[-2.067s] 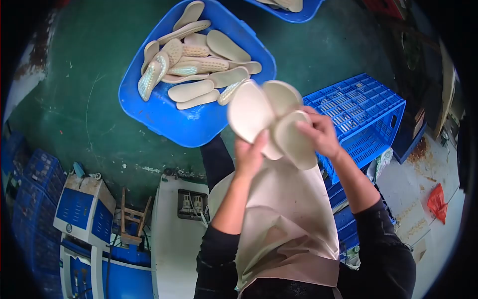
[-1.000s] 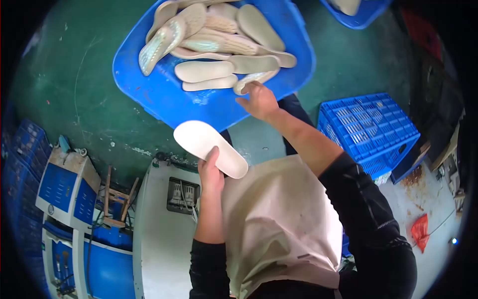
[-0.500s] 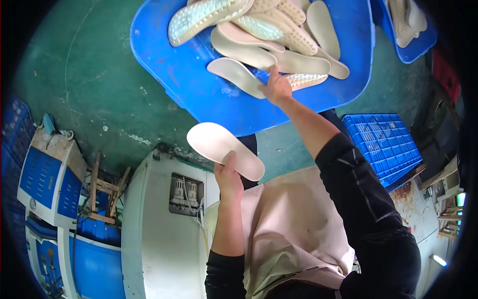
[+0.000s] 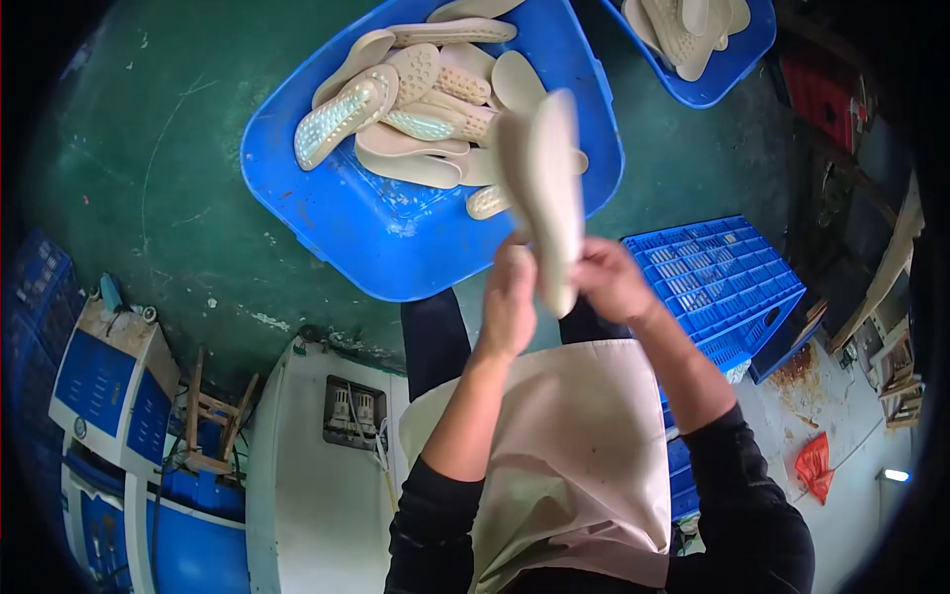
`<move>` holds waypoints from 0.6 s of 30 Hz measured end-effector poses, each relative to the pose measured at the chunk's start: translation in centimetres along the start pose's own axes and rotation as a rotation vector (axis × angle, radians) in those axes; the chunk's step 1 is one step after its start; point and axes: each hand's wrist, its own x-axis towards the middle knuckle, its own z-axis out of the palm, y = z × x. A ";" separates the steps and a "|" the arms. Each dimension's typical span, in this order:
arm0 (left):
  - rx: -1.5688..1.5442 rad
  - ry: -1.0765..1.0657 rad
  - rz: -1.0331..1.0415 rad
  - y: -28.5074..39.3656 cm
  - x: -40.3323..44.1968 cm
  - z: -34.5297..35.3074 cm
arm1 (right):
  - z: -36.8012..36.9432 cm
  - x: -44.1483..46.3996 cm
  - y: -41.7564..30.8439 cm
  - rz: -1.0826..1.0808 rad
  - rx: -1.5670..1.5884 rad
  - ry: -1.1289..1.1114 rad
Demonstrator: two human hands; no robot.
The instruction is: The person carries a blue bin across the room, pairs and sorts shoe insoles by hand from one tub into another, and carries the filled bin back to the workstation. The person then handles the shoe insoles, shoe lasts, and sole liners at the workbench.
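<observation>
Beige insoles (image 4: 554,188), apparently two held together, stand on end in front of me; motion blurs them, so I cannot be sure of the number. My left hand (image 4: 512,297) is closed at their lower left side, thumb up. On the lower right side, my right hand (image 4: 609,277) grips with bent fingers. Behind them is a large blue tub (image 4: 396,272) with several loose insoles (image 4: 411,163) heaped inside. Some of these show bumpy, shiny undersides, others smooth faces. The held insoles hide part of the heap.
A second blue tub (image 4: 708,94) with more insoles sits at the upper right. Blue plastic crates (image 4: 732,287) are stacked to my right. A white machine cabinet (image 4: 307,475) and a blue-and-white machine (image 4: 109,381) stand at left. A red bag (image 4: 814,467) lies at lower right.
My right hand has come back from the tub with an insole to meet my left hand. The insole in my left hand has turned from lying flat to upright. My view has shifted.
</observation>
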 end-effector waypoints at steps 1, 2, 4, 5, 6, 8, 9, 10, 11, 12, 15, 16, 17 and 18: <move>-0.046 -0.108 0.101 1.3 0.5 1.2 | -1.4 -0.6 -3.2 -0.130 -0.079 0.089; -0.070 -0.145 0.061 2.5 0.3 1.9 | -3.0 -1.0 -6.4 -0.203 -0.134 0.202; -0.145 -0.135 -0.065 4.6 -0.3 2.7 | -6.8 -0.7 -11.7 -0.338 -0.026 0.327; -0.148 -0.133 -0.060 4.0 -0.6 2.3 | -9.5 0.0 -13.7 -0.419 0.040 0.312; -0.185 -0.064 -0.092 2.5 -0.7 1.6 | -8.9 0.9 -15.9 -0.530 0.057 0.394; -0.265 0.108 -0.213 0.2 -1.2 -0.4 | -10.3 3.6 -16.8 -0.447 -0.205 0.726; -0.271 0.117 -0.212 -0.8 -1.6 -1.8 | -10.8 5.7 -16.1 -0.418 -0.408 0.856; -0.290 0.206 -0.272 -1.9 -2.0 -3.2 | -10.2 8.5 -15.1 -0.549 -0.703 0.805; -0.309 0.295 -0.335 -3.0 -2.5 -4.5 | -8.1 11.3 -13.6 -0.673 -0.996 0.737; -0.312 0.303 -0.343 -4.1 -3.1 -5.8 | -3.9 13.3 -12.8 -0.718 -1.184 0.665; -0.388 0.404 -0.375 -7.0 -3.9 -9.2 | 6.7 21.6 -8.8 -0.889 -1.488 0.257; -0.381 0.423 -0.381 -7.9 -4.0 -10.2 | 8.6 25.1 -7.3 -1.008 -1.671 0.132; -0.374 0.445 -0.387 -8.9 -4.0 -11.2 | 10.6 29.0 -5.9 -1.117 -1.806 0.108; -0.395 0.462 -0.384 -9.7 -4.0 -12.1 | 11.8 32.5 -4.7 -1.229 -1.939 0.075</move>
